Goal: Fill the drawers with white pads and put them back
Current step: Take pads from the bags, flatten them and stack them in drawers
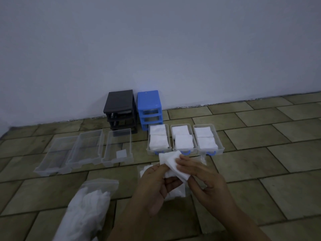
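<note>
From the head view, both hands meet low in the middle over a tiled floor [243,153]. The left hand [154,185] has its fingers [162,171] curled and its thumb up against a small stack of white pads [171,162], pinching the stack's near-left side. The right hand [206,180] pinches the same stack from the other side, index finger laid flat across the top sheet and thumb tucked under the lower right corner. The pads fan slightly, the top corner tilting away from the fingers.

Just beyond the fingertips, three clear drawers with blue handles sit side by side on the floor: the left filled drawer [158,139], the middle filled drawer [184,140] and the right filled drawer [207,139], each holding white pads in two piles. Beyond the fingers and off to their left lie three more clear drawers: the nearest one [118,146] holds a single pad at its near end, and the middle clear drawer [88,146] and the far-left drawer [55,153] show no pads.

Farther beyond the fingers, against the wall [156,40], stand a black drawer frame [119,108] and a blue drawer frame [149,108], touching or nearly so, slots open.

Directly under the hands lies a loose heap of pads in clear wrap [175,190]. Below and left of the fingers, a clear plastic bag [88,206] of white material rests on the floor, blurred.
</note>
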